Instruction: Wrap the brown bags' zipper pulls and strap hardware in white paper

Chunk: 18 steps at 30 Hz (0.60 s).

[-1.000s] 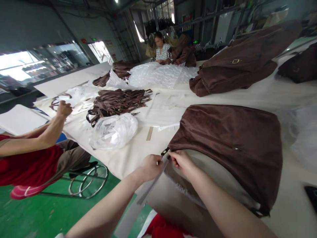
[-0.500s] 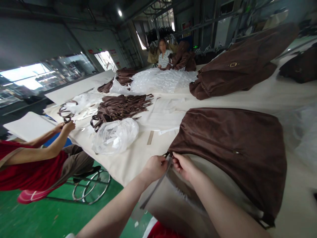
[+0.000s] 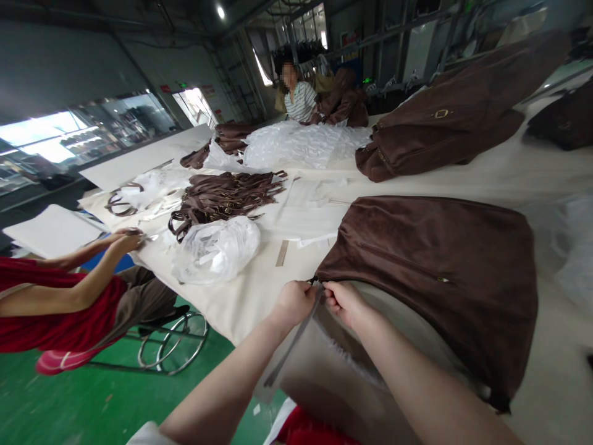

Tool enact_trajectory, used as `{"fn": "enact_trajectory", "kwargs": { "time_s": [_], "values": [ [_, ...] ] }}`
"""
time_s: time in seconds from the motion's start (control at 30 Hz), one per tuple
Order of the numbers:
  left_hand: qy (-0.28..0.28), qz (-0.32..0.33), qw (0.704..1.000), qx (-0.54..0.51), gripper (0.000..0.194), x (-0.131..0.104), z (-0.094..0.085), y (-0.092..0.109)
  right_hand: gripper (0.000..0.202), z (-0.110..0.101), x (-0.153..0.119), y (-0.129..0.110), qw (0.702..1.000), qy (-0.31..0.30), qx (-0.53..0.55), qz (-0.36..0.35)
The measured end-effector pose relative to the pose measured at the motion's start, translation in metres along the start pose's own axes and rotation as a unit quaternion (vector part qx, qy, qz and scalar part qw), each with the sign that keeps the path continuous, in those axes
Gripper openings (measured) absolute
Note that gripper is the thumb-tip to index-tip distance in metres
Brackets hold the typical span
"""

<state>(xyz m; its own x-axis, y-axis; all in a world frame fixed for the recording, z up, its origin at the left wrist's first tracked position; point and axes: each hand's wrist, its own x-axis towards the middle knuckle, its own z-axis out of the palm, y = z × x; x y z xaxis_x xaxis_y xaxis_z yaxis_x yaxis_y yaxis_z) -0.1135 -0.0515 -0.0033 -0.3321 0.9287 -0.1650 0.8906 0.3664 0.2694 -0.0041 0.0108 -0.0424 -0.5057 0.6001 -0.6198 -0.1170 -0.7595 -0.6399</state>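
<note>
Brown bag (image 3: 435,241) lies flat on table (image 3: 236,303), near right. Left hand (image 3: 295,303) and right hand (image 3: 345,303), just beside each other, both pinch its left corner, exact edge hidden. Strap pile (image 3: 227,194) and clear plastic bag (image 3: 220,247) sit farther off, left.

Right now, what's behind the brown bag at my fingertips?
Behind the brown bag, across a strip of pale table, lies a brown pile with a metal buckle. What sits directly behind that pile is hidden, so I can't tell.
</note>
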Motion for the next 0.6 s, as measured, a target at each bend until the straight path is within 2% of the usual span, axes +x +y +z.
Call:
{"fn": "enact_trajectory", "kwargs": {
  "time_s": [0.3, 0.43, 0.6],
  "values": [
    [0.013, -0.002, 1.000, 0.019, 0.041, 0.013, 0.004, -0.004, 0.027, 0.000, 0.000, 0.005, 0.999, -0.010, -0.049, -0.018],
    [0.015, 0.000, 1.000, 0.022, 0.041, 0.011, 0.003, -0.004, 0.030, 0.001, 0.003, 0.011, 0.995, -0.016, -0.089, -0.041],
    [0.039, 0.011, 0.999, 0.033, 0.031, 0.002, 0.001, 0.002, 0.024, 0.002, 0.010, 0.021, 0.988, 0.005, -0.126, -0.094]
  ]
}}
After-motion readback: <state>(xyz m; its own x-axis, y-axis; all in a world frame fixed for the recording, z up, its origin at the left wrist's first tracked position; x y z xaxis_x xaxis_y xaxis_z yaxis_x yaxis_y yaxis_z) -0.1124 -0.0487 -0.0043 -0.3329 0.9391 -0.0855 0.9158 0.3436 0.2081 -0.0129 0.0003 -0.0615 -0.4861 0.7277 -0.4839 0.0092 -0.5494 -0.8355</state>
